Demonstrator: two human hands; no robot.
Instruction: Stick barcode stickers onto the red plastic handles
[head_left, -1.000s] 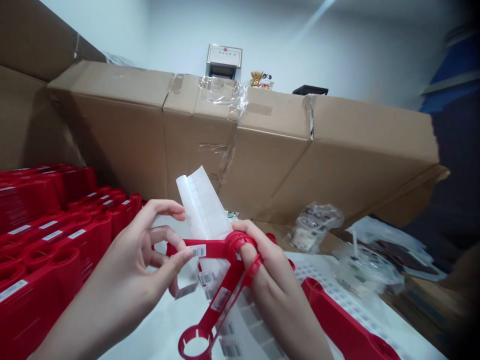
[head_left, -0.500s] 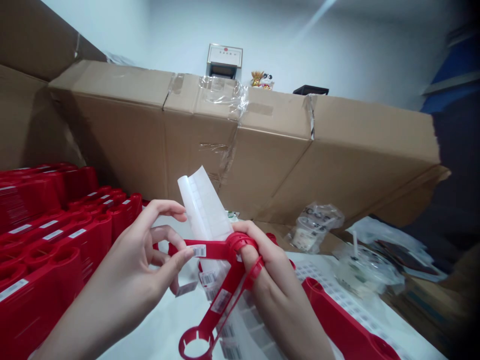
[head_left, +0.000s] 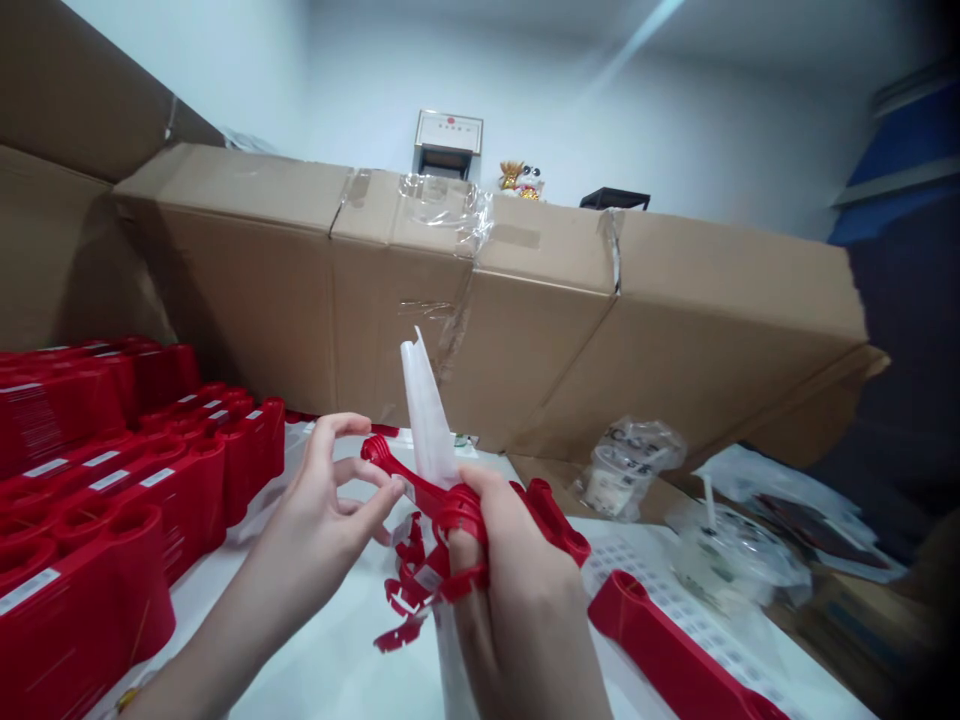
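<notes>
My right hand (head_left: 517, 570) is closed around a bundle of thin red plastic strips with ring ends (head_left: 457, 515), one ring circling a finger. A curled white label sheet (head_left: 429, 415) rises behind the bundle and hangs below it, caught in the same hand. My left hand (head_left: 326, 510) has its thumb and a finger pinched at a small white label (head_left: 409, 487) on one strip, which points away to the upper left. The index finger is raised and bent. Whether the label is stuck flat I cannot tell. Several loose red strip ends dangle under the right hand.
Rows of red plastic parts (head_left: 195, 490) with white labels stand at the left. More red parts (head_left: 667, 650) lie at right, beside a sheet of labels (head_left: 622, 565). Bagged cups (head_left: 611, 485) stand farther right. A cardboard wall (head_left: 390, 300) closes off the back of the white table (head_left: 322, 640).
The red strips have turned in my right hand, so their labelled faces no longer face me. The label sheet has become narrower in view. My left hand has moved slightly right.
</notes>
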